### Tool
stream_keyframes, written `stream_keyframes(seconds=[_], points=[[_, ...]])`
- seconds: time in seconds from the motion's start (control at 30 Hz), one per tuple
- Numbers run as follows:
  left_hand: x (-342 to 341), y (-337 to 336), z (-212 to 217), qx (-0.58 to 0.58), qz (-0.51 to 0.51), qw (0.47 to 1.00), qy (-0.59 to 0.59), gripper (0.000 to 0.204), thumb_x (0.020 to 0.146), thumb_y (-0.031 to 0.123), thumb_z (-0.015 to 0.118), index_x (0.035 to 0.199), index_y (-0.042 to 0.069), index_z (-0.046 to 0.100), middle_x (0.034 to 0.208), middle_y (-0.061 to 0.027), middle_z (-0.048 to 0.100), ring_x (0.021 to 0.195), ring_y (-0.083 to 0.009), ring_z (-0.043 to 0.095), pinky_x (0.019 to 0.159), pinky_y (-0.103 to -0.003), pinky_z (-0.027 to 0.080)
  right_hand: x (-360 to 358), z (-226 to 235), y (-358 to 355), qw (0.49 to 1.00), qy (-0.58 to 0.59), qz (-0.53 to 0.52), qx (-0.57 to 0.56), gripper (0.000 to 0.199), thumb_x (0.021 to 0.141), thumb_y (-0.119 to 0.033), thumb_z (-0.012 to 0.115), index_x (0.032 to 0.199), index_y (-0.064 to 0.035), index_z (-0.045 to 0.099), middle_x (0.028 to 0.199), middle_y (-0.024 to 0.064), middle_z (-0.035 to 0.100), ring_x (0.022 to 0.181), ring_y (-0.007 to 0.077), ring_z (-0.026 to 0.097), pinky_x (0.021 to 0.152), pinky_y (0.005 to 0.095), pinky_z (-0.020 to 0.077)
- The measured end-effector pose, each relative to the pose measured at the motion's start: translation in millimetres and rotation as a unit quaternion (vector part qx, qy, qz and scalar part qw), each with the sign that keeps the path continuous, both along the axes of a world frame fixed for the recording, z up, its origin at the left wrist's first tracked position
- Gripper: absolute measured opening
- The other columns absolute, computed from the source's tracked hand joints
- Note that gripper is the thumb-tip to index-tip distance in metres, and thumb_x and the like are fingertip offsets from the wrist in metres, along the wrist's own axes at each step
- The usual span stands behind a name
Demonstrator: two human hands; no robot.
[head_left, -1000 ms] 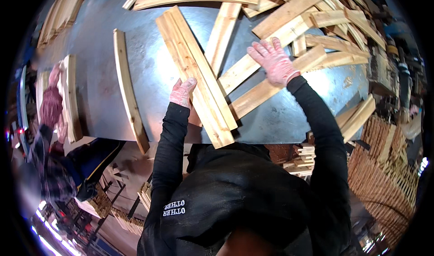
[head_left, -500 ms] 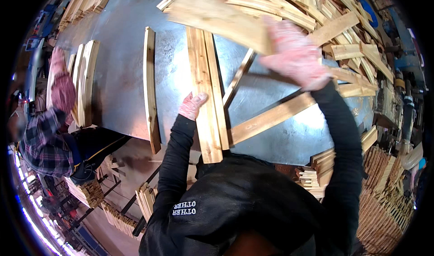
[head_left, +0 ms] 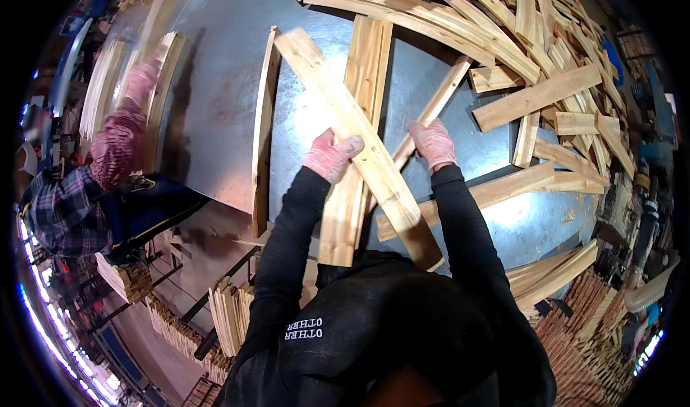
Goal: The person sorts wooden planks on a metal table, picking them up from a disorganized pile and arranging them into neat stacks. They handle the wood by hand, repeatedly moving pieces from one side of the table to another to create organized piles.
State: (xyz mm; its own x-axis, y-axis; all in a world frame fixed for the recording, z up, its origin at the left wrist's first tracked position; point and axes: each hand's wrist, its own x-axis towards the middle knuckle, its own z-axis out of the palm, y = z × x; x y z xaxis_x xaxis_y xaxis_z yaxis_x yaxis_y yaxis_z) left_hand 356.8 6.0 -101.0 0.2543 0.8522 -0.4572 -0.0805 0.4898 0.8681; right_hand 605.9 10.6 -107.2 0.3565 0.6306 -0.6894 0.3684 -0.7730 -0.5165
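Observation:
My gloved left hand is closed on the edge of a pale wooden plank, its thumb over the top face. That plank lies slantwise, its lower end close to my body. Beneath it, two planks lie side by side, pointing away from me. To the right, my gloved right hand has its fingers curled around a narrow board, hiding part of it. Another board lies flat beyond my right wrist.
A heap of loose boards covers the table's far right. A single board stands on edge to my left. Beside it, a co-worker's gloved hand is among upright planks. Stacked wood is at the lower right.
The plank my right hand was swinging at the upper right now lies slantwise across the pair, held by my left hand. My right hand has come down to the narrow board. The view has shifted.

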Motion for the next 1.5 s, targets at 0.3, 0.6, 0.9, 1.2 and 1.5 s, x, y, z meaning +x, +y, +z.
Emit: stream_keyframes(seconds=[0.3, 0.6, 0.9, 1.2, 1.5], points=[[-68, 62, 99, 0.166, -0.096, 0.951, 0.241, 0.048, 0.086, 0.02, 0.073, 0.126, 0.0, 0.055, 0.108, -0.0156, 0.07, 0.099, -0.0246, 0.069, 0.089, -0.036, 0.053, 2, 58, -106, 0.874, 0.148, -0.173, 0.43, 0.042, 0.093, -0.025, 0.066, 0.122, 0.0032, 0.056, 0.107, 0.0087, 0.065, 0.093, 0.0178, 0.061, 0.081, 0.0325, 0.0509], [38, -17, 35, 0.107, -0.213, 0.859, 0.454, 0.093, 0.083, 0.058, 0.067, 0.144, -0.001, 0.027, 0.132, -0.0341, 0.051, 0.121, -0.045, 0.054, 0.101, -0.046, 0.045, -56, 14, -10, 0.901, -0.106, 0.275, 0.317, 0.053, 0.099, -0.051, 0.04, 0.116, -0.0041, 0.059, 0.112, 0.0258, 0.065, 0.105, 0.0443, 0.062, 0.09, 0.049, 0.0502], [28, -48, 37, 0.09, -0.091, 0.92, 0.37, 0.11, 0.072, 0.027, 0.082, 0.154, -0.004, 0.015, 0.135, -0.0264, 0.052, 0.12, -0.0321, 0.058, 0.099, -0.037, 0.048, 116, -15, 132, 0.72, -0.587, 0.292, 0.226, 0.075, 0.083, -0.035, 0.068, 0.146, -0.0072, 0.039, 0.141, 0.0188, 0.048, 0.131, 0.034, 0.046, 0.11, 0.0496, 0.0339], [-13, -41, 28, 0.11, 0.082, 0.955, 0.261, 0.097, 0.078, 0.014, 0.077, 0.153, -0.002, 0.018, 0.131, -0.0201, 0.056, 0.116, -0.025, 0.059, 0.095, -0.035, 0.051, 48, -2, -21, 0.913, -0.07, 0.267, 0.302, 0.035, 0.096, -0.033, 0.053, 0.11, -0.0023, 0.062, 0.093, 0.0231, 0.067, 0.09, 0.0376, 0.065, 0.077, 0.0441, 0.0537], [46, -34, 17, 0.09, -0.111, 0.761, 0.632, 0.117, 0.073, 0.046, 0.077, 0.154, -0.003, 0.009, 0.141, -0.0339, 0.04, 0.126, -0.0453, 0.05, 0.102, -0.048, 0.045, 5, 1, -44, 0.797, -0.191, 0.379, 0.431, 0.055, 0.092, -0.031, 0.054, 0.136, 0.0002, 0.05, 0.12, 0.0175, 0.063, 0.106, 0.0319, 0.063, 0.087, 0.0448, 0.0521]])
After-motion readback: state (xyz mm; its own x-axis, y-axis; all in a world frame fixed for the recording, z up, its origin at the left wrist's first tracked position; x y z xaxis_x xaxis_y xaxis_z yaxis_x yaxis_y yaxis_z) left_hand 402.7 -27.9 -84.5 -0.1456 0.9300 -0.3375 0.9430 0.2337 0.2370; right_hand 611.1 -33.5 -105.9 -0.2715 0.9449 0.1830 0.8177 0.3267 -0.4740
